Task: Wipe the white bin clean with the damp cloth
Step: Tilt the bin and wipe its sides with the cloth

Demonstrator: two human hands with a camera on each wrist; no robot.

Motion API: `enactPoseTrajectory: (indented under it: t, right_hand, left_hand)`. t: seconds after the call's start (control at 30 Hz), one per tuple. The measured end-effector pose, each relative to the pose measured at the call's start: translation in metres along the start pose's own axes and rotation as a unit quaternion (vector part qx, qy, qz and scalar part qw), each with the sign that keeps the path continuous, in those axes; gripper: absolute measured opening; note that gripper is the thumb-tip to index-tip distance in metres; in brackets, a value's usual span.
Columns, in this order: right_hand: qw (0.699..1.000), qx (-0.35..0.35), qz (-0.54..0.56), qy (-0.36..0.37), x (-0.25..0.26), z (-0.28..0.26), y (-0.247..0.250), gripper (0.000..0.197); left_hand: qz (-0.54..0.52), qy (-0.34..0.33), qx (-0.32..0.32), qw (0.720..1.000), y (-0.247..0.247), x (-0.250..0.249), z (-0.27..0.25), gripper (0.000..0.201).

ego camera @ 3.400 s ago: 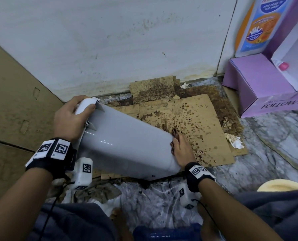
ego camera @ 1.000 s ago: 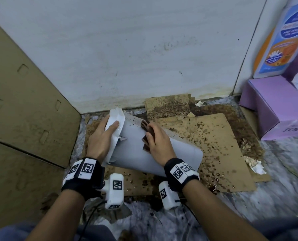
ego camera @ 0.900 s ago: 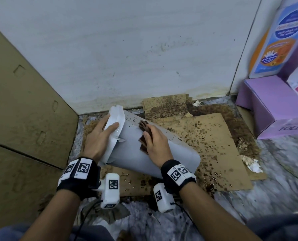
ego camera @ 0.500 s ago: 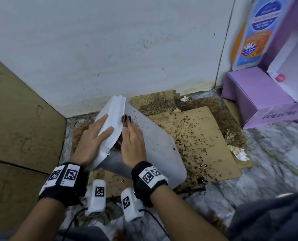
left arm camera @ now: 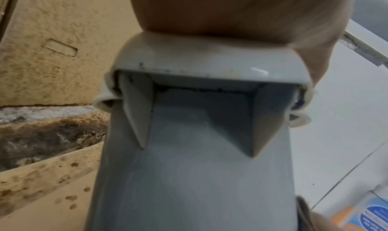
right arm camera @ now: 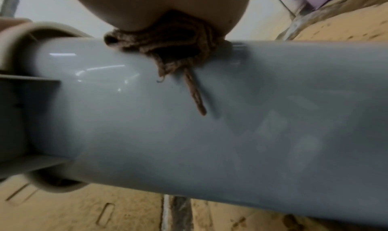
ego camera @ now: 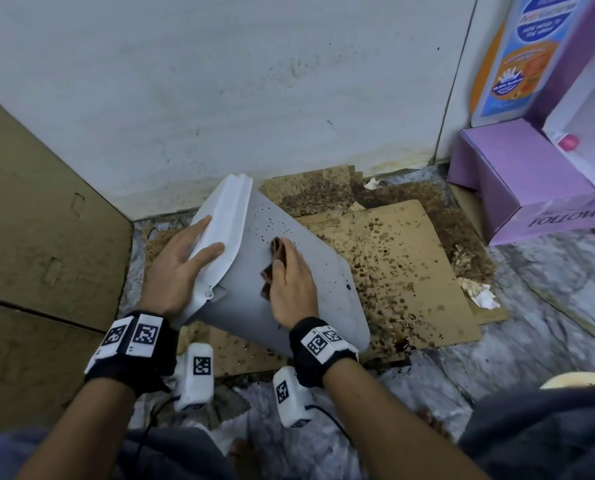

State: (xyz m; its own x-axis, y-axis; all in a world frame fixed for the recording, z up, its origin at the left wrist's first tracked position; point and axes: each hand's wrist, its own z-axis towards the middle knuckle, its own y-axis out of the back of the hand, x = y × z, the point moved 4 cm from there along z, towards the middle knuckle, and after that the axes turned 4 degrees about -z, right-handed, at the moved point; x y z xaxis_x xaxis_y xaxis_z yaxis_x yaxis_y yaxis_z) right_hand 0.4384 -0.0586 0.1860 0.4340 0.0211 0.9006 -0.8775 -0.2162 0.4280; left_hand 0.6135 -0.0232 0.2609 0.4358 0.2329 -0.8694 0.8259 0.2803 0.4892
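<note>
1. Lying tilted on its side under both hands: one white bin. Left hand grips the rim with thumb and fingers curled over it.
2. Right hand, fingers straight, presses one brown damp cloth flat on the bin's speckled side, just right of the left hand.
3. Beyond the fingertips, the wall — close. Left, a cardboard panel; right, stained cardboard and a purple box.
</note>
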Motion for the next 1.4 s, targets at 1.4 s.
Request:
enactPoseTrajectory:
  t: [1.4]
  right_hand:
    - [0.975,-0.031,-0.209,0.066,-0.085,-0.034,0.002,0.049]
  left_hand:
    - [-0.099,0.032,-0.043,0.994,0.01,0.004,0.011,0.043]
